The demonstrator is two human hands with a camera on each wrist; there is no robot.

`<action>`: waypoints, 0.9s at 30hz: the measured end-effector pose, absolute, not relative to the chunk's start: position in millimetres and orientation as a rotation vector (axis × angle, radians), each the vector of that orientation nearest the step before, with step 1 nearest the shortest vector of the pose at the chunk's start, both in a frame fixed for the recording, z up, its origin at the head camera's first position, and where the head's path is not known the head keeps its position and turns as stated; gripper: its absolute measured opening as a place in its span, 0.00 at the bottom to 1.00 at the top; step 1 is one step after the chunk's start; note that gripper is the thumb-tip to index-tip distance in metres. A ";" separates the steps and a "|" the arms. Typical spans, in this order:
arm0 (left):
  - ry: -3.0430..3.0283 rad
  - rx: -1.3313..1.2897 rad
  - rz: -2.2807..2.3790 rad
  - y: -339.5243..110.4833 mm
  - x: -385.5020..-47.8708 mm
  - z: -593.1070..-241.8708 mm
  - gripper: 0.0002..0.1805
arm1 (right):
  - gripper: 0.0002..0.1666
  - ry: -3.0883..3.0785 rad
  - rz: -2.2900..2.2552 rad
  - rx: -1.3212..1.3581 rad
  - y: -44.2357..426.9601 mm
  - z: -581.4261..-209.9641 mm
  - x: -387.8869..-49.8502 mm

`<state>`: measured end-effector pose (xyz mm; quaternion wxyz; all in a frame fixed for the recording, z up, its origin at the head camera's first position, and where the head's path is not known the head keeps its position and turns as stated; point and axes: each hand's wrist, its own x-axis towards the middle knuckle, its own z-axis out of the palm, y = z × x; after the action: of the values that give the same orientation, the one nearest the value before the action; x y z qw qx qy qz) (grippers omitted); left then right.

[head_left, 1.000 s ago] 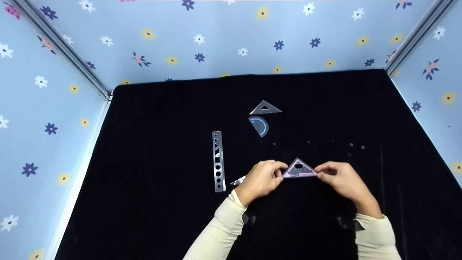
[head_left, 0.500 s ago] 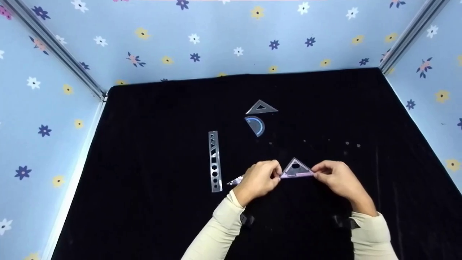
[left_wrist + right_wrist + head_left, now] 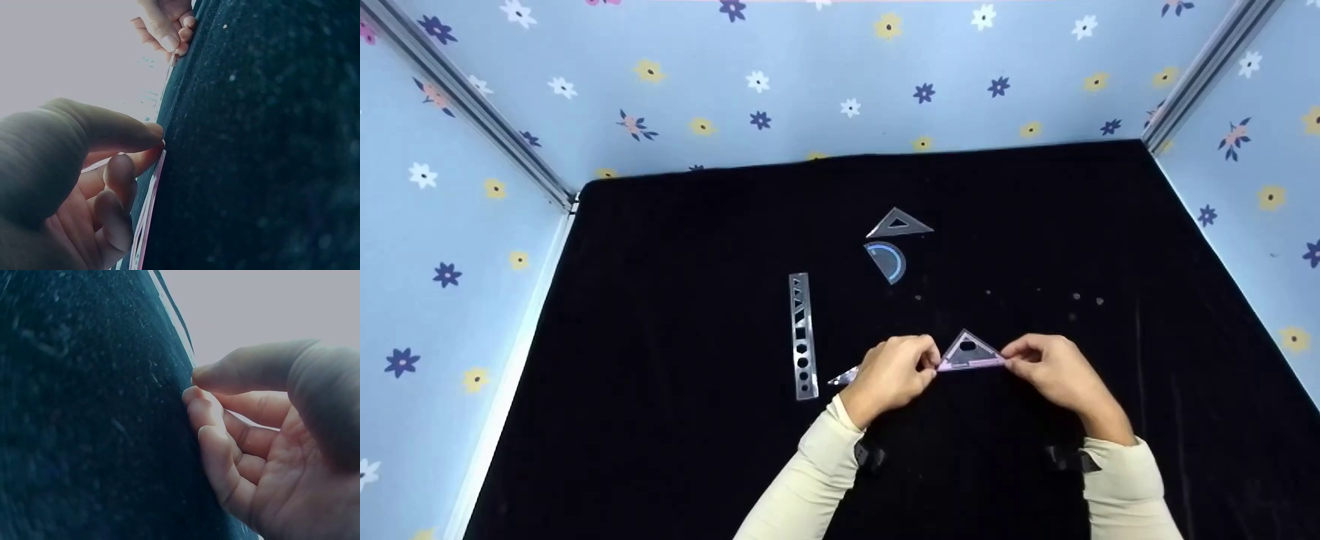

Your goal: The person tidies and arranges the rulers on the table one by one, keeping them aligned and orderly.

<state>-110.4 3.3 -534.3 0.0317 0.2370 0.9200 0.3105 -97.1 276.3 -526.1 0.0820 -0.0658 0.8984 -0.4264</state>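
A clear triangular set square [image 3: 970, 358] with a pinkish-purple border lies on the black cloth, its long side toward me and an oval hole near its top. My left hand [image 3: 894, 373] pinches its left corner between thumb and finger. At the opposite corner, the thumb and forefinger of my right hand [image 3: 1051, 370] pinch it too. Beneath the left hand, a shiny pointed clear piece [image 3: 844, 376] pokes out; most of it is hidden. In the left wrist view a thin pink edge [image 3: 148, 219] runs below the left fingers [image 3: 118, 174].
Left of the hands lies a clear stencil ruler [image 3: 803, 346] with cut-out shapes. Farther back are a protractor [image 3: 888, 264] with a blue arc and another clear set square [image 3: 911, 226]. Small specks dot the black cloth [image 3: 675, 315]. Flowered blue walls [image 3: 810, 82] enclose the back and sides.
The whole head view has shifted slightly, so everything appears a little farther left. Both hands keep their pinch on the set square, which stays nearly in place on the cloth.
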 end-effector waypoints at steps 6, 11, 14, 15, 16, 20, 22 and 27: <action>2.810 0.733 0.974 2.5 -111.3 -534.7 0.07 | 0.05 2.685 -1.261 -0.193 278.2 -527.7 -97.3; 2.709 0.761 1.051 -5.5 -115.7 -531.3 0.05 | 0.04 2.692 -1.243 -0.200 277.8 -527.8 -98.2; 2.643 0.775 1.100 -11.1 -118.7 -529.4 0.05 | 0.03 2.702 -1.229 -0.209 277.5 -528.0 -98.4; 2.629 0.776 1.114 -12.7 -119.5 -529.0 0.06 | 0.03 2.706 -1.224 -0.211 277.5 -528.3 -98.5; 2.614 0.775 1.127 -13.9 -119.9 -528.6 0.06 | 0.03 2.711 -1.221 -0.216 277.5 -528.3 -98.4; 2.596 0.773 1.155 -16.7 -120.9 -528.4 0.08 | 0.03 2.723 -1.200 -0.221 277.6 -528.7 -98.4; 2.590 0.779 1.156 -16.7 -120.9 -528.5 0.07 | 0.02 2.724 -1.191 -0.215 277.5 -528.6 -98.6; 2.561 0.798 1.164 -15.3 -120.5 -529.1 0.08 | 0.04 2.723 -1.160 -0.212 278.2 -527.3 -97.9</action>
<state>-120.5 -15.3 -529.1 0.1087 0.2711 0.8706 0.3958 -97.9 278.2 -527.3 0.0871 -0.0712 0.9142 -0.3894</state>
